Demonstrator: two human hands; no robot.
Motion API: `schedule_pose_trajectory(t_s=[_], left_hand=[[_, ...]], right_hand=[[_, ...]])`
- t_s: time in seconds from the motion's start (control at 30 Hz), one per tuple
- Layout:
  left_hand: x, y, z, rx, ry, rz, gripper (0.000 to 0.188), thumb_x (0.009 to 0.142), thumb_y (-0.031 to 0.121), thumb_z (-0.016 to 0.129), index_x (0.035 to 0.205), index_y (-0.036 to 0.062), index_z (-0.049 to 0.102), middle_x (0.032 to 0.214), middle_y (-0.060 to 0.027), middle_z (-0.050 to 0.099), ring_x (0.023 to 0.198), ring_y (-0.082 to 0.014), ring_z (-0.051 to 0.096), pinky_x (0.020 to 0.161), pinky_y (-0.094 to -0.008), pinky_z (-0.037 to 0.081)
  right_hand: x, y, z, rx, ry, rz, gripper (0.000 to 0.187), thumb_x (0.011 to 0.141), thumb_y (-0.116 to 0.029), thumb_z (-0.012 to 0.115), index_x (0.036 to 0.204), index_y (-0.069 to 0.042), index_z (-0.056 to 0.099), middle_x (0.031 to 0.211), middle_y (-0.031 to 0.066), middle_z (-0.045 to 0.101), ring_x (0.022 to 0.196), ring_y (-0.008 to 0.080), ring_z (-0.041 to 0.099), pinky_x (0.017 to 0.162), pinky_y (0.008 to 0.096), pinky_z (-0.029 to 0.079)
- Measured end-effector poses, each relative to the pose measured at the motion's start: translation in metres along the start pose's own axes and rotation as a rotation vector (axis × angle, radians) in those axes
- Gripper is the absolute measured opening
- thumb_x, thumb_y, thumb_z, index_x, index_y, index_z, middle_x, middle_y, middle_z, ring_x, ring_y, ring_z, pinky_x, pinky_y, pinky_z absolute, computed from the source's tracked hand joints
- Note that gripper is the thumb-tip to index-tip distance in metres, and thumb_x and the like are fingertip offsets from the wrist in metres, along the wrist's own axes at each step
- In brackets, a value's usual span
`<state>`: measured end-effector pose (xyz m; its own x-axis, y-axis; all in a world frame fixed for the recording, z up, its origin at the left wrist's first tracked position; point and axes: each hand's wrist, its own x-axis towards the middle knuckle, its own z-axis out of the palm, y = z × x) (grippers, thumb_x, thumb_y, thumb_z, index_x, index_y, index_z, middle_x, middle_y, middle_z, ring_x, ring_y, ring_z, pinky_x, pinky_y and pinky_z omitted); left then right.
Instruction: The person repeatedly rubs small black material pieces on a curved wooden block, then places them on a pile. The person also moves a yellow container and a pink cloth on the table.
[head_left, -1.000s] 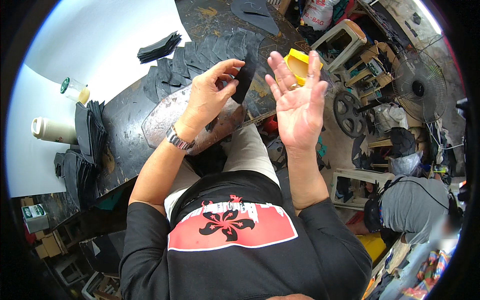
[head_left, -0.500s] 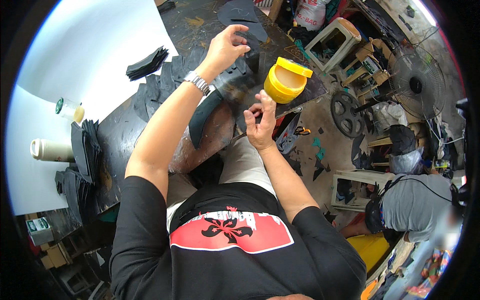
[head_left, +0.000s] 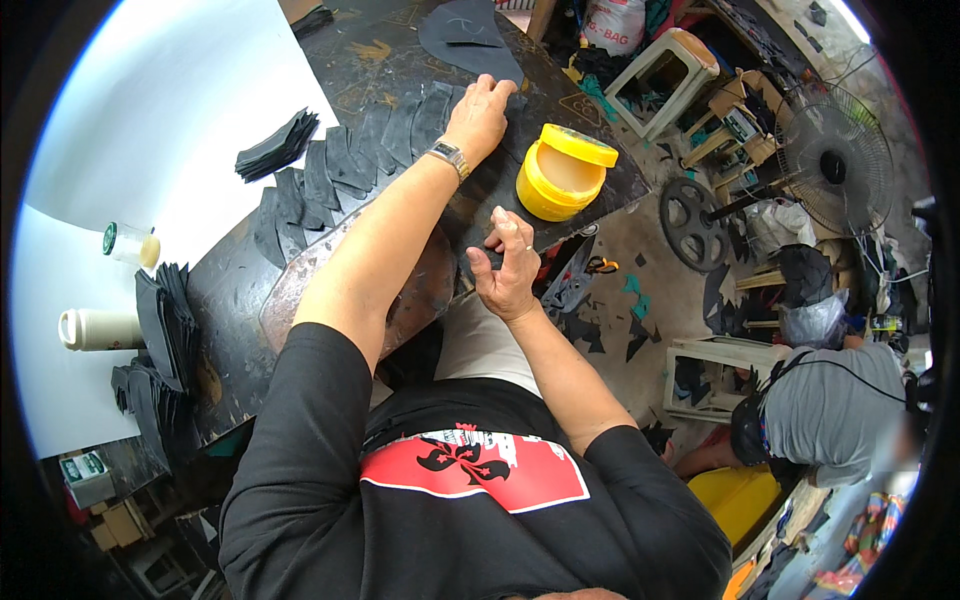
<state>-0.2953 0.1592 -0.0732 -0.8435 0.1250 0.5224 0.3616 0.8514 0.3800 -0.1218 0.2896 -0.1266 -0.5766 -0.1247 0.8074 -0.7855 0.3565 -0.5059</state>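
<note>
My left hand (head_left: 480, 125) is stretched over the dark table, palm down, at the right end of an overlapping row of black cut pieces (head_left: 345, 160). Its fingers bend downward; the tips and thumb are hidden, so any grip on a piece does not show. My right hand (head_left: 510, 268) hovers near the table edge, just below a yellow tub (head_left: 557, 195) of cream-coloured paste. Its fingers are loosely curled, the thumb stands apart, and nothing shows between them; pale smears mark the fingertips. The tub's yellow lid (head_left: 580, 146) rests tilted across its far rim.
Stacks of black pieces (head_left: 168, 330) lie at the left, beside a cream cup (head_left: 100, 330) and a glass jar (head_left: 130, 244) on white sheeting. A larger dark sheet (head_left: 462, 38) lies at the back. At right are a stool (head_left: 680, 60), a fan (head_left: 832, 168) and a person in grey (head_left: 835, 410).
My left hand has come down from above the table to the row's right end, its fingers now bent downward. My right hand has shifted slightly left and lower, away from the tub.
</note>
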Motion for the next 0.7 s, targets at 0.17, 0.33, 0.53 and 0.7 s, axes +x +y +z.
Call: schedule_pose_trajectory(t_s=[0.17, 0.33, 0.53, 0.7], left_hand=[[0.0017, 0.0023, 0.0013, -0.085, -0.054, -0.059, 0.055, 0.083, -0.002, 0.063, 0.136, 0.0096, 0.051, 0.108, -0.0215, 0.065, 0.107, -0.0396, 0.063, 0.093, -0.0466, 0.053], [-0.001, -0.0037, 0.003, -0.223, -0.027, -0.129, 0.057, 0.081, 0.001, 0.063, 0.136, 0.0097, 0.052, 0.098, -0.018, 0.062, 0.097, -0.0366, 0.062, 0.089, -0.0444, 0.052], [-0.0022, -0.0027, -0.0018, -0.233, -0.074, -0.199, 0.054, 0.083, 0.001, 0.065, 0.135, 0.01, 0.055, 0.121, -0.0239, 0.058, 0.112, -0.0406, 0.061, 0.1, -0.0455, 0.05], [0.0006, 0.0023, -0.0033, -0.27, -0.033, -0.272, 0.051, 0.082, 0.002, 0.065, 0.133, 0.0083, 0.058, 0.12, -0.022, 0.06, 0.111, -0.0396, 0.062, 0.1, -0.0439, 0.05]], right_hand=[[-0.0001, -0.0013, -0.0001, 0.021, 0.003, 0.011, 0.054, 0.097, -0.028, 0.067, 0.141, -0.003, 0.047, 0.118, 0.0187, 0.06, 0.071, 0.0195, 0.058, 0.063, 0.0296, 0.05], [0.0007, -0.0025, -0.0011, 0.026, -0.002, 0.019, 0.053, 0.1, -0.03, 0.063, 0.142, -0.003, 0.047, 0.115, 0.0191, 0.062, 0.072, 0.0193, 0.058, 0.064, 0.0297, 0.05], [0.0002, -0.0024, -0.0012, 0.03, -0.015, 0.029, 0.05, 0.1, -0.029, 0.062, 0.141, -0.004, 0.047, 0.113, 0.0182, 0.063, 0.073, 0.0188, 0.059, 0.065, 0.0299, 0.05], [-0.0004, -0.0028, -0.0016, 0.045, -0.008, 0.041, 0.047, 0.1, -0.025, 0.062, 0.14, -0.004, 0.049, 0.113, 0.0179, 0.063, 0.072, 0.0186, 0.06, 0.065, 0.0293, 0.05]])
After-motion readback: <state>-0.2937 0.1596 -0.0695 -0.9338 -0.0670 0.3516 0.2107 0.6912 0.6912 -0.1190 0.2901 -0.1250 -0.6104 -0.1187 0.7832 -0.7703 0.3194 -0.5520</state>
